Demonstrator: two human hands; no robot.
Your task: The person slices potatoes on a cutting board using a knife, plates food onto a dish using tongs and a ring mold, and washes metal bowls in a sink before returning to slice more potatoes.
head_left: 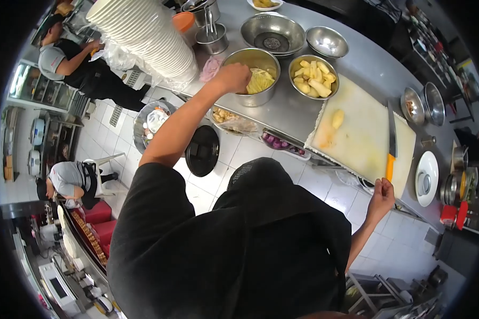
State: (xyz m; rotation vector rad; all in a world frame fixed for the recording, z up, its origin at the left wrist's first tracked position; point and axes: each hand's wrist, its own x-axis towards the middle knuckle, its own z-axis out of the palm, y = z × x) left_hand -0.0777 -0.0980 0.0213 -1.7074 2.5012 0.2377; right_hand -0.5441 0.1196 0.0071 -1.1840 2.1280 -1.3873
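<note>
Left hand (237,78) reaches over the near rim of a deep, round stainless-steel pot (262,98), its knuckles up and fingers bent; the fingertips are hidden, so whether it has hold of anything cannot be told. Pale yellow-green strips (261,81) lie inside the pot, too many to count.

Right hand (382,196) is partly closed, thumb against fingers, at the end of a long steel knife with an orange handle (392,149); whether it grips the knife is unclear. That one knife lies along a large, white rectangular cutting board (356,125), handle towards the person, probably to keep it within easy reach. One peeled yellow piece (337,119) rests on the board.

Between pot and board stands one steel bowl (292,68) heaped with peeled yellow pieces, perhaps set there to be near both.

Farther out are one wide steel basin (248,33), two small steel bowls (412,105) beyond the board, and one oval white plate (427,191). Off to the left, two people in grey shirts (49,59) are in view.
</note>
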